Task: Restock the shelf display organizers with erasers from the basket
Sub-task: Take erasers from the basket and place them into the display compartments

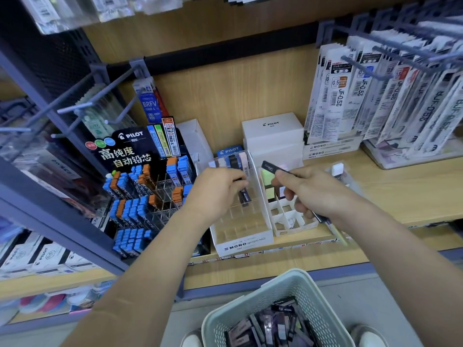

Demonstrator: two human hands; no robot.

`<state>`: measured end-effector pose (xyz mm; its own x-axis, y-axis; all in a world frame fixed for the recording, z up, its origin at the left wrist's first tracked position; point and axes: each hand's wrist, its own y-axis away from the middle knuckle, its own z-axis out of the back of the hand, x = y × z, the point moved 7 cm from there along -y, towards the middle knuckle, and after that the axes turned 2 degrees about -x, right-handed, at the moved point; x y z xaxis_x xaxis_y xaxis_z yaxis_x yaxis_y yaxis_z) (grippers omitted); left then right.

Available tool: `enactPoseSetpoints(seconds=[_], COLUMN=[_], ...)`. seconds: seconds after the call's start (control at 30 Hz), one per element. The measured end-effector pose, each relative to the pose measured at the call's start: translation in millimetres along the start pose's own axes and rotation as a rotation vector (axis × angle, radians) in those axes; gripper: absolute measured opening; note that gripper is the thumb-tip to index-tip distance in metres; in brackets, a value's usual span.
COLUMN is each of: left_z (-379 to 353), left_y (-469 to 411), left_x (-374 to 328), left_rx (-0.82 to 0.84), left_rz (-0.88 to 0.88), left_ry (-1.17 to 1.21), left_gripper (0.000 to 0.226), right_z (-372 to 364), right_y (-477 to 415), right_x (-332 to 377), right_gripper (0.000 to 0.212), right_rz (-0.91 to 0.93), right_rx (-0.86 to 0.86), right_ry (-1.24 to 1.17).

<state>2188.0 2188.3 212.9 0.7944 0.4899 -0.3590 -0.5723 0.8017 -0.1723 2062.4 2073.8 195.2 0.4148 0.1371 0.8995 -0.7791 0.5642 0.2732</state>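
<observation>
A pale green basket (275, 289) at the bottom holds several dark slim eraser packs (273, 324). On the wooden shelf stands a white MONO organizer (246, 242) with a grid of compartments, mostly bare at the front. My left hand (218, 190) is over its back rows, fingers closed on a dark pack (244, 196) standing in a compartment. My right hand (308, 191) hovers over the neighbouring white organizer (283, 229), pinching one dark pack (271, 167) at its fingertips and holding more, which stick out below the palm (325, 221).
A Pilot lead display (140, 186) with blue and orange cases stands to the left. White Pilot boxes (273, 131) sit behind the organizers. Hanging refill packets (375, 96) fill the right side on hooks. Bare metal hooks (82, 106) jut out at upper left.
</observation>
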Motion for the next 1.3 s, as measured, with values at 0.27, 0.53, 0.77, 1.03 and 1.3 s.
enactPoseSetpoints(seconds=[0.27, 0.53, 0.77, 1.03, 1.3], left_z=[-13, -14, -14, -13, 15], left_y=[1, -1, -6, -6, 3], left_x=[7, 12, 12, 11, -12], left_rx=[-0.018, -0.047, -0.019, 0.025, -0.002], left_rz=[0.002, 0.005, -0.047, -0.126, 0.080], left_ry=[0.004, -0.033, -0.075, -0.169, 0.576], left_gripper=[0.027, 0.014, 0.012, 0.024, 0.022], right_z=[3, -5, -11, -3, -11], right_y=[-1, 2, 4, 0, -4], right_x=[-3, -4, -6, -4, -3], right_gripper=[0.037, 0.034, 0.025, 0.012, 0.008], right_rz=[-0.035, -0.035, -0.002, 0.060, 0.040], right_rx=[-0.007, 0.054, 0.070, -0.045, 0.006], right_ry=[-0.007, -0.015, -0.023, -0.124, -0.299])
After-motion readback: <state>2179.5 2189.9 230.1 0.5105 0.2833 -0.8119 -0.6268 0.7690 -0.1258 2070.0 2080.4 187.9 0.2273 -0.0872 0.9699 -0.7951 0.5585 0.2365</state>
